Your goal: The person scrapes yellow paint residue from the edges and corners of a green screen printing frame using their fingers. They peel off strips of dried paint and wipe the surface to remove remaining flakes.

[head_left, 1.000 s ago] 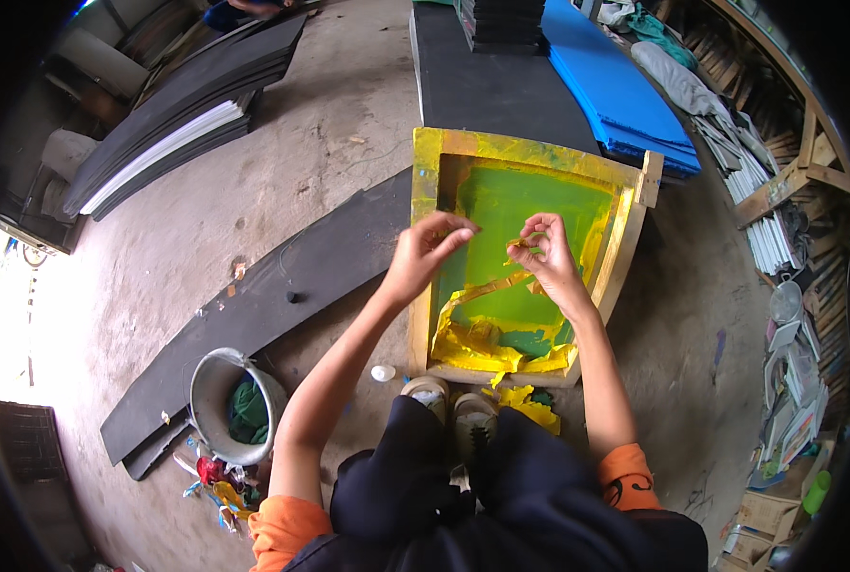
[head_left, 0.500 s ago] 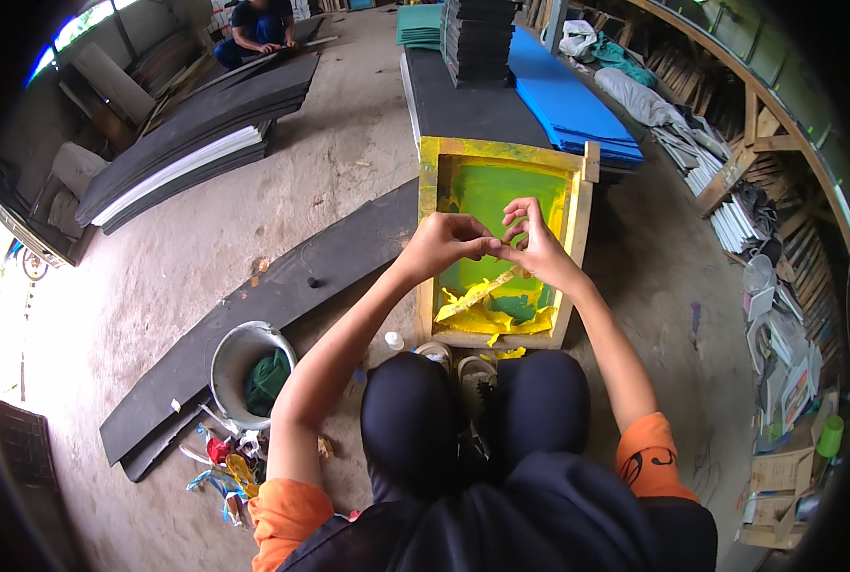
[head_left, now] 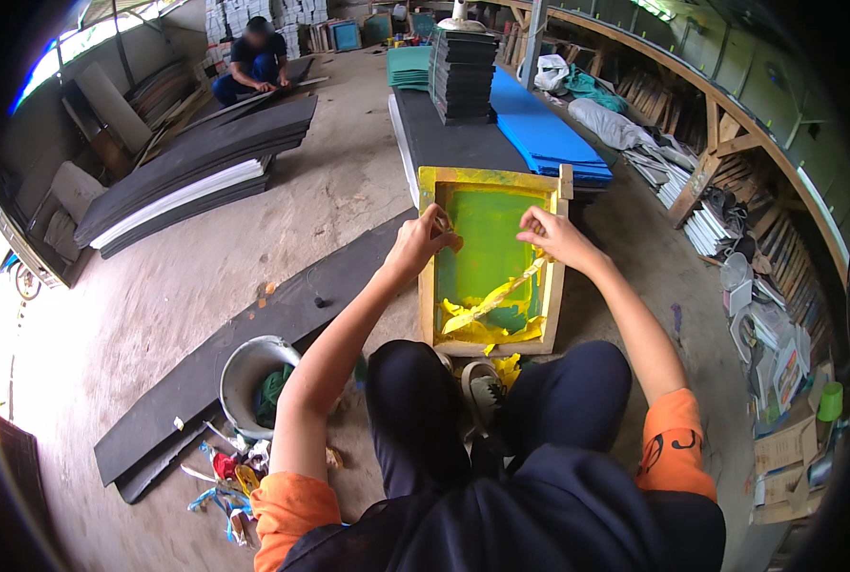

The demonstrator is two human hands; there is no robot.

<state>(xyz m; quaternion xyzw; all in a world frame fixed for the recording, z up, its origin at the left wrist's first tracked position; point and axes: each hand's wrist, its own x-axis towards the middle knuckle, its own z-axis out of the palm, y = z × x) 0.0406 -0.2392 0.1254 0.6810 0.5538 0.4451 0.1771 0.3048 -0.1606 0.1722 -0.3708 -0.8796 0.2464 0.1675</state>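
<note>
A wooden screen-printing frame (head_left: 427, 310) stands propped in front of my knees, its mesh (head_left: 482, 238) stained green and yellow. My left hand (head_left: 415, 243) is at the frame's left bar, fingers bent and pinched together; what they grip is too small to make out. Over the right side of the mesh, my right hand (head_left: 560, 238) has its fingers curled. A crumpled yellow strip (head_left: 494, 300) slants up from the lower left of the mesh, its upper end running under this hand. Torn yellow film (head_left: 506, 334) lies along the bottom bar.
A bucket (head_left: 229, 386) with dark green cloth stands left, beside scraps (head_left: 229, 477). A long black sheet (head_left: 205, 396) lies on the floor. Beyond the frame are blue sheets (head_left: 549, 124) and a black stack (head_left: 463, 76). Another person (head_left: 256, 59) crouches far left.
My hands have moved apart, the left to the frame's left bar, the right slightly up and right. The yellow strip's upper end has shifted right with the right hand.
</note>
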